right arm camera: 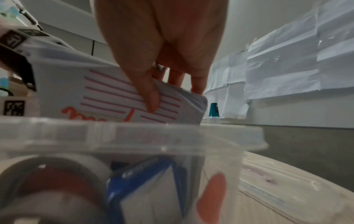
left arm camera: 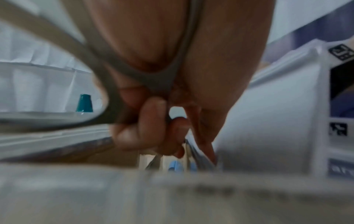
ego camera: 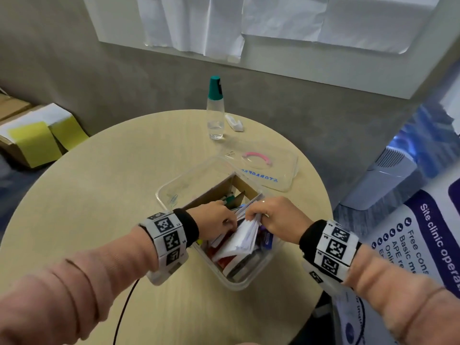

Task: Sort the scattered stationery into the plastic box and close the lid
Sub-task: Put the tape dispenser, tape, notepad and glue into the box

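Note:
The clear plastic box (ego camera: 237, 286) stands open on the round table, with a cardboard divider (ego camera: 211, 192) inside and stationery packed in its near half. My right hand (ego camera: 255, 217) grips a stack of white cards (ego camera: 245, 239) from above, tilted over the box. In the right wrist view the thumb (right arm camera: 151, 98) presses the red-lined front card (right arm camera: 114, 97) and the other fingers sit behind. My left hand (ego camera: 231, 222) reaches in beside it, and its curled fingers (left arm camera: 153, 128) pinch the card edges (left arm camera: 195, 151). The clear lid (ego camera: 281, 170) with a pink handle lies behind the box.
A bottle with a teal cap (ego camera: 215, 110) and a small white object (ego camera: 234, 122) stand at the table's far edge. Through the box wall I see a tape roll (right arm camera: 47, 181) and a blue item (right arm camera: 145, 181). A black cable (ego camera: 124, 314) trails off the near edge.

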Available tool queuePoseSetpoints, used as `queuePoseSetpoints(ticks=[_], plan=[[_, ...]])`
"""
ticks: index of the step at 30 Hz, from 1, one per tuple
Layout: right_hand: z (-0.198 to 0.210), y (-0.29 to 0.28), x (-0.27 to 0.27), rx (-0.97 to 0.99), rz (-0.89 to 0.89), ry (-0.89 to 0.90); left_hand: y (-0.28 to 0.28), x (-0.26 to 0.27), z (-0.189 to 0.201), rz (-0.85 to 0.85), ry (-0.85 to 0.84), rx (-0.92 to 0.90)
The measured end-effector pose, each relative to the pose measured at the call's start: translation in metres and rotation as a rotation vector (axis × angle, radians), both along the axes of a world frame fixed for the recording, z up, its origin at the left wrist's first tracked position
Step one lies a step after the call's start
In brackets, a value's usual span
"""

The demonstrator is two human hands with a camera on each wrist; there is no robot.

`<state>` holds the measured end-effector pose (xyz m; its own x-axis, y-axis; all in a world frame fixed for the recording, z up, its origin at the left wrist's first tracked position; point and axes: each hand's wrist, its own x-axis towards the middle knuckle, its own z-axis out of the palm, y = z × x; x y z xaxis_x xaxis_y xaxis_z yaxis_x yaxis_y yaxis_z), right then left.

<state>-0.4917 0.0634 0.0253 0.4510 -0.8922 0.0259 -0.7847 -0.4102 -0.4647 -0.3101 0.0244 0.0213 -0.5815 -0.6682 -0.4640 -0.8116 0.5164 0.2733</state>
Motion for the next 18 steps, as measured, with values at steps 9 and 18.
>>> queuePoseSetpoints(ticks=[9, 18], plan=[[0.009, -0.013, 0.016, -0.046, -0.017, 0.165, 0.014, -0.008, 0.021, 0.120, -0.040, -0.056], [0.014, 0.013, 0.035, 0.349, 0.207, 0.234, 0.028, -0.017, 0.019, 0.235, -0.051, -0.201]])
